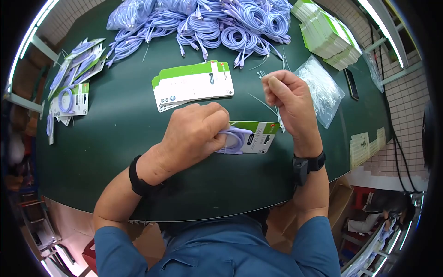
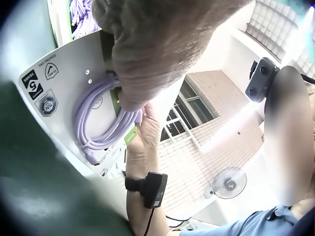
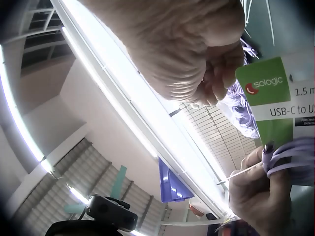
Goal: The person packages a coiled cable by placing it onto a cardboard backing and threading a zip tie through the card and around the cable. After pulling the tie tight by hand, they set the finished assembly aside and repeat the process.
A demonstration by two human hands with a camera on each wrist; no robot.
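Observation:
My left hand [image 1: 196,127] grips a green and white packaging card [image 1: 261,138] together with a coiled lilac USB cable [image 1: 235,140]. In the left wrist view the coil lies across the card's printed face. A thin white cable tie [image 3: 246,171] sticks out beside the cable at the left fingers in the right wrist view. Raised to the right of the card, my right hand [image 1: 291,94] has its fingers curled and its thumb against the index finger; no held thing shows there. Several loose cable ties [image 1: 280,121] show close beside and below it.
Stacked blank cards [image 1: 194,83] lie ahead, with a heap of lilac cables [image 1: 207,27] behind. Finished-looking cards with cables [image 1: 69,99] pile up at left. At right are a card stack [image 1: 327,34], a bag of cable ties [image 1: 320,87] and a phone [image 1: 351,84].

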